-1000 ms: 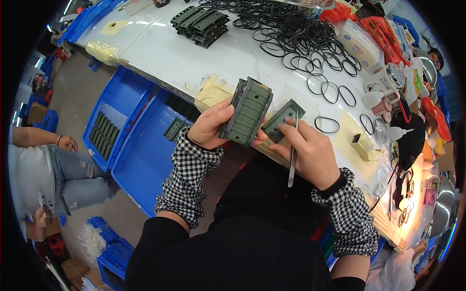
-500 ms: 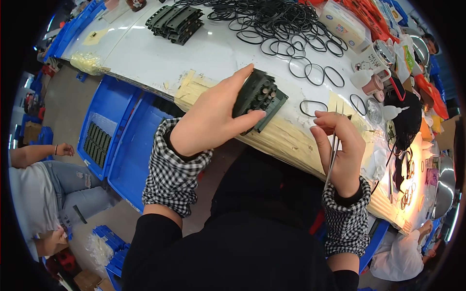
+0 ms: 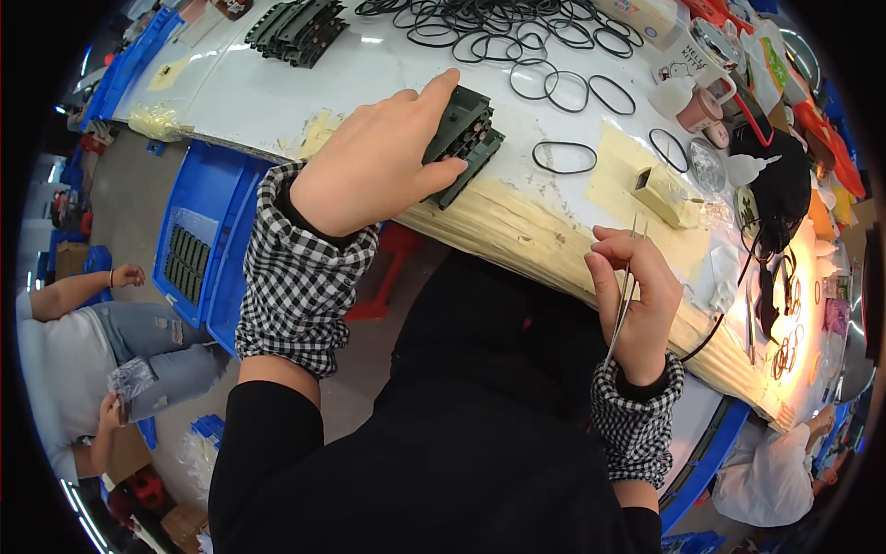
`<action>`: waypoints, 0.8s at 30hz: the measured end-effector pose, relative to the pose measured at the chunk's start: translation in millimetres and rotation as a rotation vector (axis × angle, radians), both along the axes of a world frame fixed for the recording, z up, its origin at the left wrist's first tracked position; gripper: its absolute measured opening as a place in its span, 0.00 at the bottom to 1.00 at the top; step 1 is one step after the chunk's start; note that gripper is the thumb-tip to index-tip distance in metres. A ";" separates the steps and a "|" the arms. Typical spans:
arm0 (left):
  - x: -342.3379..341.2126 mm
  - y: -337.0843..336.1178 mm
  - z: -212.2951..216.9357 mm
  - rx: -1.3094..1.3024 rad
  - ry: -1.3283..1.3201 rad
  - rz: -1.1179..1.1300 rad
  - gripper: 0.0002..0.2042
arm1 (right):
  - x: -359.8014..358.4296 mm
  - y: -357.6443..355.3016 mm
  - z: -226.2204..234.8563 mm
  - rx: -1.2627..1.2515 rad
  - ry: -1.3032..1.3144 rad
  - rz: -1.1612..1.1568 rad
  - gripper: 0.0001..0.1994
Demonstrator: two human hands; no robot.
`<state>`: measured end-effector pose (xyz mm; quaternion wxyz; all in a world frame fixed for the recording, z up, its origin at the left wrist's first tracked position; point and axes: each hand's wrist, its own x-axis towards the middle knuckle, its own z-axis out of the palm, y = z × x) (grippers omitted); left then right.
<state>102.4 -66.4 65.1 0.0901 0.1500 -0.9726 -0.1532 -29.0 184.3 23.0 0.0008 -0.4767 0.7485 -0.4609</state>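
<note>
My left hand is closed around a small stack of dark green moulded parts near the table's front edge. Its thumb presses on the near side, and the palm hides the stack's left end. In my right hand a pair of metal tweezers is pinched, tips pointing up and away, with nothing visible between them. Between the two hands, farther back, one black rubber ring lies by itself on the white tabletop. The right hand hovers at the padded edge.
A heap of black rings and another green stack lie farther back. At the right stand a yellow block, a white mug and small bottles. Blue bins sit below at the left, near a seated person.
The whole view has shifted, with the table now higher in it. My right hand has drawn back from the single ring, uncovering the yellow block. Both hands keep their grip.
</note>
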 end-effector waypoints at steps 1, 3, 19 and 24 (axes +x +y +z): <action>-3.4 4.7 2.0 -0.009 -0.007 -0.011 0.35 | -0.6 3.5 -0.9 -0.007 -0.002 0.001 0.06; -12.0 12.5 6.9 0.043 0.082 -0.089 0.35 | -4.4 15.9 1.0 -0.020 0.012 -0.037 0.06; -114.9 174.7 -29.0 1.974 -0.209 -0.371 0.27 | -87.9 140.9 -2.0 0.123 0.488 -0.588 0.10; -121.8 178.3 -40.3 2.079 -0.206 -0.312 0.27 | -105.0 137.3 -15.6 0.055 0.292 -0.556 0.09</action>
